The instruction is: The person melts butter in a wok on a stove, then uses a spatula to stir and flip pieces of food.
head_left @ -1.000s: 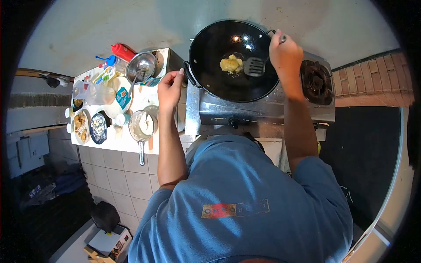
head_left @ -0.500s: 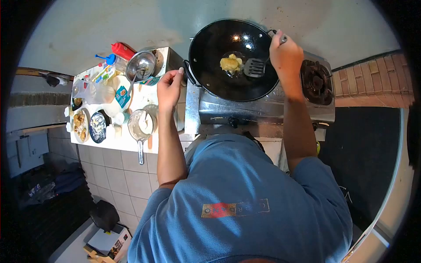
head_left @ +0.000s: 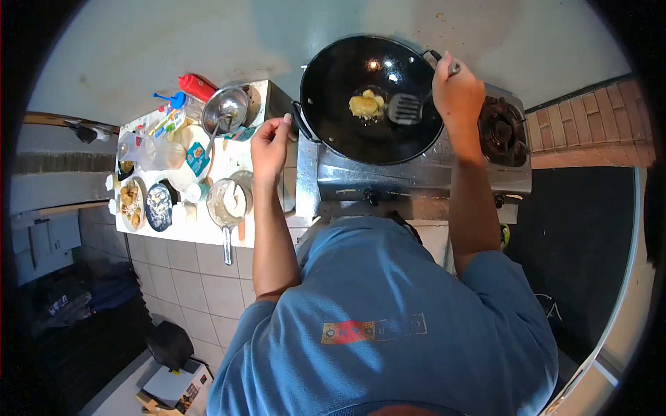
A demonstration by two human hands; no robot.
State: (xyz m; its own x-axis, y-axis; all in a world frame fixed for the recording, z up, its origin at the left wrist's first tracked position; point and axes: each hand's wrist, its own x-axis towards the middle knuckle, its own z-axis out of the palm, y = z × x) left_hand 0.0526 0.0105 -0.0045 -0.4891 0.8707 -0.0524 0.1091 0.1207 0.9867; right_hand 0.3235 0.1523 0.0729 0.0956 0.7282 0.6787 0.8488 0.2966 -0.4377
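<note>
Golden-yellow, lumpy piece of food (head_left: 366,107) lies in the bottom of a wide black wok (head_left: 331,73), in a shiny patch that looks like oil. The wok stands on a silver metal stove (head_left: 350,186). Just beside the food, apparently apart from it, is the dark slotted blade of a spatula (head_left: 404,109).

The right hand (head_left: 458,93) has its grip clamped round the spatula's handle, near the wok's rim. The left hand (head_left: 270,147) holds nothing visible; its fingers are half curled near the black loop handle (head_left: 303,123), and I cannot tell whether thumb and fingertips meet.

If the wok is hot, as seems likely, a drift of the left fingers or right knuckles against the metal could burn them. A hard shove with the spatula might break the soft-looking lump or splash oil towards the bare forearms; with the left hand off the loop handle, it could also shift the wok. Left alone too long, the underside may scorch or stick. On the white table (head_left: 236,154), a pale-coated metal saucepan (head_left: 216,209) has its handle jutting past the edge, where the left forearm could knock it.
</note>
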